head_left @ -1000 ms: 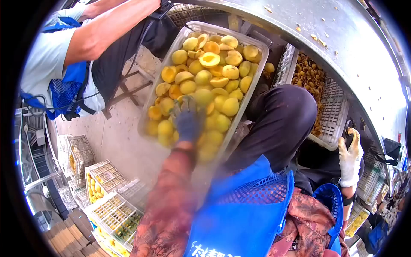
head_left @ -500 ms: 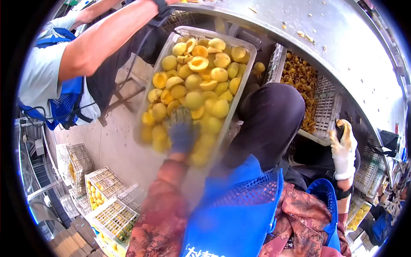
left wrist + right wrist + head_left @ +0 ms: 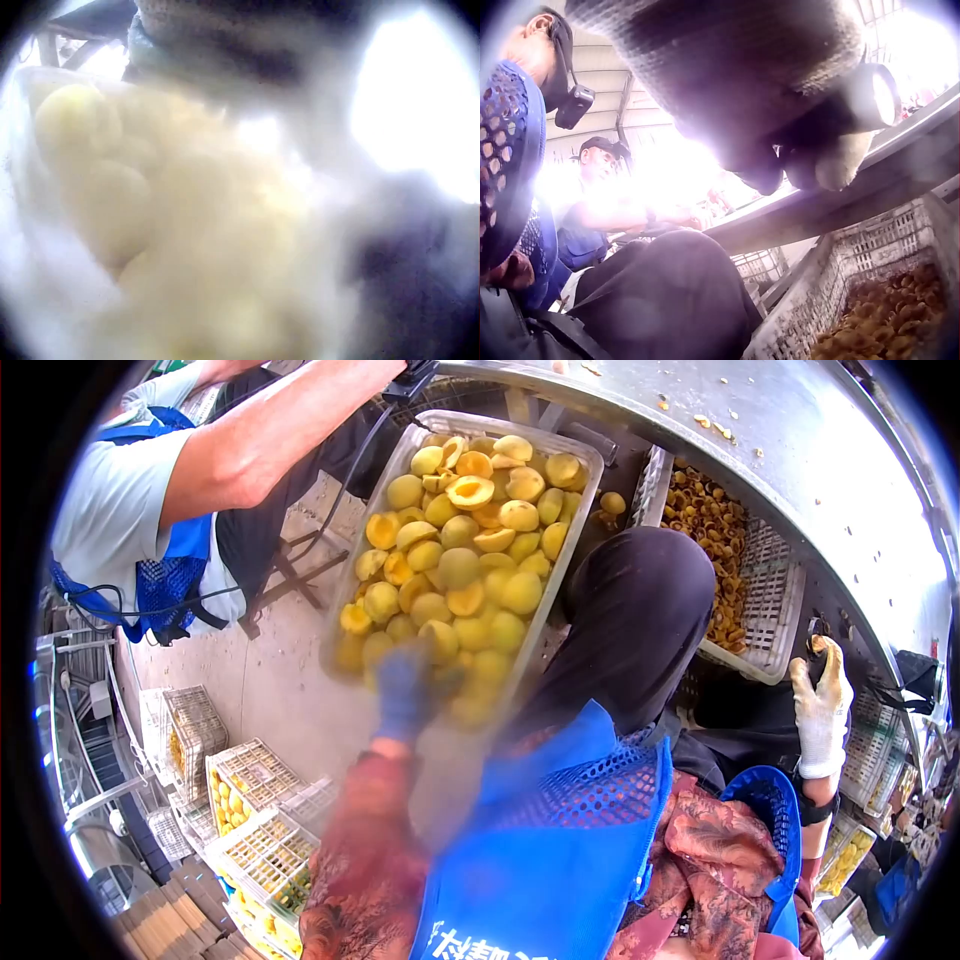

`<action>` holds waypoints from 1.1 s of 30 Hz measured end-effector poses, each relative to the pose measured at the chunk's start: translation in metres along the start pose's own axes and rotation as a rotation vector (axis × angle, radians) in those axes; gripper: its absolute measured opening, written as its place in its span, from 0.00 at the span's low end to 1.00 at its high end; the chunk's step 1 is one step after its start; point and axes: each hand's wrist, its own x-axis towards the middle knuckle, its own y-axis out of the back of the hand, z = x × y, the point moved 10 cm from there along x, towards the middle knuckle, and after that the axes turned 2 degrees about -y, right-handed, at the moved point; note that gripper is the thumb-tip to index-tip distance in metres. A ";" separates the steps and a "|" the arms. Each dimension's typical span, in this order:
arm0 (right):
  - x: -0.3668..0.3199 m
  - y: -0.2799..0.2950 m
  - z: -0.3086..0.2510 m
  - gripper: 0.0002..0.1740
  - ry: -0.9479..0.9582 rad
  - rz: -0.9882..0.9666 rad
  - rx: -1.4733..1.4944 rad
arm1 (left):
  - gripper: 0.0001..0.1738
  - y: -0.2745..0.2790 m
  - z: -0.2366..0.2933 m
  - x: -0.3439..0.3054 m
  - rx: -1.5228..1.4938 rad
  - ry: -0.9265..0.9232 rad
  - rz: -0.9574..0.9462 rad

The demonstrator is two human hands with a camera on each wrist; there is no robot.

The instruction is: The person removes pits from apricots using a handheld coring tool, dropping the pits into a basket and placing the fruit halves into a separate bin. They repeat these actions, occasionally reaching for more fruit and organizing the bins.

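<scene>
A pale plastic crate (image 3: pixel 572 550) full of yellow peach halves (image 3: pixel 470 491) stands before me, hollows showing on several. My left hand (image 3: pixel 404 695), in a blue-grey glove, is over the fruit at the crate's near end. Motion blur hides its fingers, so I cannot tell whether they grip a peach. In the left wrist view, pale blurred fruit (image 3: pixel 120 202) fills the middle. Off to the right, my right hand (image 3: pixel 822 705), in a white knitted glove, holds a dark cylindrical tool (image 3: pixel 877 97) with a bright round end, clear of the fruit.
A metal table (image 3: pixel 800 480) curves along the far right, scraps on top. Beneath it, a white crate (image 3: pixel 775 585) holds brown-orange pieces (image 3: pixel 700 550). My knee (image 3: pixel 650 590) lies between the crates. Another person (image 3: pixel 230 470) sits at upper left; stacked fruit crates (image 3: pixel 255 775) stand at lower left.
My left hand has moved from the middle of the peach halves back toward the crate's near left end. The right hand stays at the right with the dark tool.
</scene>
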 end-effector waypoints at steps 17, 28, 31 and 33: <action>-0.001 -0.008 -0.016 0.21 0.102 -0.003 -0.045 | 0.22 -0.060 -0.094 -0.070 -0.383 0.555 -0.158; 0.005 -0.004 -0.039 0.17 0.095 0.023 -0.014 | 0.35 -0.060 0.010 0.037 0.338 0.200 -0.005; 0.005 -0.003 -0.031 0.15 0.054 0.041 -0.010 | 0.37 -0.073 0.005 0.037 0.312 0.231 0.001; 0.007 -0.009 -0.029 0.14 0.095 0.005 -0.002 | 0.37 -0.075 0.002 0.035 0.308 0.226 0.019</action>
